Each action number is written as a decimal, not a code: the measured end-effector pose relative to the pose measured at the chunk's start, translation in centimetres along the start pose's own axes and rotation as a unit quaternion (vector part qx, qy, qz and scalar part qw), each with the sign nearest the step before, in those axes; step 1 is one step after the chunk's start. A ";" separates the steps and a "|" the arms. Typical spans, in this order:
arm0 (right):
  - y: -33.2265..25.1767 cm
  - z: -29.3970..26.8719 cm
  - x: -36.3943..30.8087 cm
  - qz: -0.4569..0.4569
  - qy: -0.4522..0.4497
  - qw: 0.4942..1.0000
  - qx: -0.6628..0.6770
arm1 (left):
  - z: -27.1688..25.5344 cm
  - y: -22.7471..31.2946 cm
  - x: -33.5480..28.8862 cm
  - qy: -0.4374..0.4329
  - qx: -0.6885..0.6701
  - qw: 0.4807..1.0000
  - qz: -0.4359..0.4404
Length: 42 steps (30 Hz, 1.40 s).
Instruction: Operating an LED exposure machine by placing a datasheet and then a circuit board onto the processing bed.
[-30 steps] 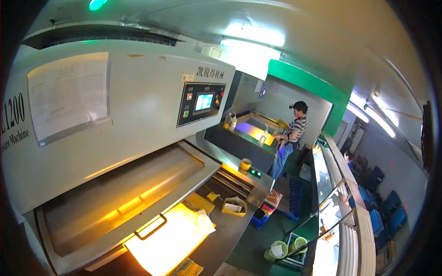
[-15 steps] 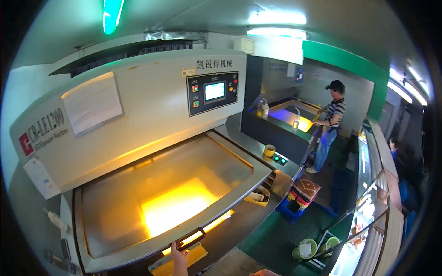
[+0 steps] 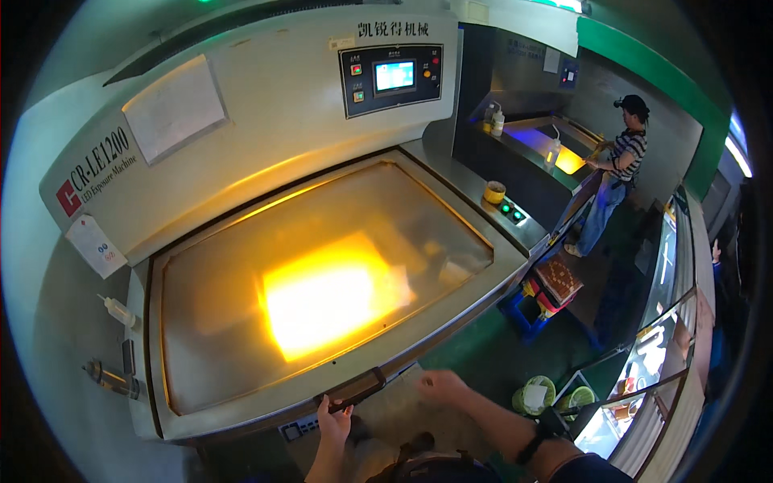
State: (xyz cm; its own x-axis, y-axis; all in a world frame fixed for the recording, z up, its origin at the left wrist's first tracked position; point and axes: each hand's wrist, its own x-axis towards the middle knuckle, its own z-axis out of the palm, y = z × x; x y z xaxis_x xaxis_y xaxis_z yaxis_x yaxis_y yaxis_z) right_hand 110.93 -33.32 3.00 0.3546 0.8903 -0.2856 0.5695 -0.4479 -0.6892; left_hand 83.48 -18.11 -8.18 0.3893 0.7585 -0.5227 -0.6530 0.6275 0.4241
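Note:
My left hand is closed on one end of the dark handle at the front edge of a large exposure machine's frame. The framed glass-like bed lies flat in front of me, with a bright yellow-lit patch near its middle. To the right of the handle, my right hand is in the air, fingers curled and slightly blurred, with nothing visible in it. A dark band circles my right forearm.
A control panel with a lit screen is above the bed. A yellow tape roll sits beside two green buttons. A blue stool, green baskets and a glass-fronted counter stand right. Beyond, a person works at another machine.
My view has tipped downward. The frame now hides the tray and lit strip that showed beneath its front edge. My right hand has risen into view; my left stays at the handle.

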 end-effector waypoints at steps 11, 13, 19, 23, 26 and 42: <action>-5.1 -1.8 19.4 0.090 0.007 0.966 -0.244 | -1.0 0.6 -1.7 -0.044 0.191 0.980 -0.033; -6.9 -1.8 20.4 0.110 -0.014 0.959 -0.263 | 0.1 2.4 -2.1 -0.029 0.270 0.960 -0.073; -4.8 -1.3 22.2 0.132 -0.084 0.960 -0.232 | -1.1 5.1 0.1 -0.117 0.448 0.874 -0.147; -3.0 -2.0 21.7 0.088 -0.010 0.994 -0.069 | 0.4 6.4 0.6 -0.161 0.483 0.849 -0.140; -2.7 -2.7 20.6 0.077 0.025 0.993 -0.092 | -0.9 5.6 0.7 -0.161 0.480 0.852 -0.135; -3.1 -2.5 19.2 0.056 -0.003 0.998 -0.004 | -2.0 4.9 0.6 -0.104 0.448 0.872 -0.167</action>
State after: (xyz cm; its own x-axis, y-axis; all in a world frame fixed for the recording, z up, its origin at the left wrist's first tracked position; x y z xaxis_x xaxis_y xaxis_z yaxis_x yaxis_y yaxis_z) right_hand 117.81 -15.05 1.27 0.4120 0.8354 -0.3639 0.5324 -0.5448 -0.6479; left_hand 79.24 -14.91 -7.91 0.6306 0.4635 -0.6225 0.2530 0.6354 0.7295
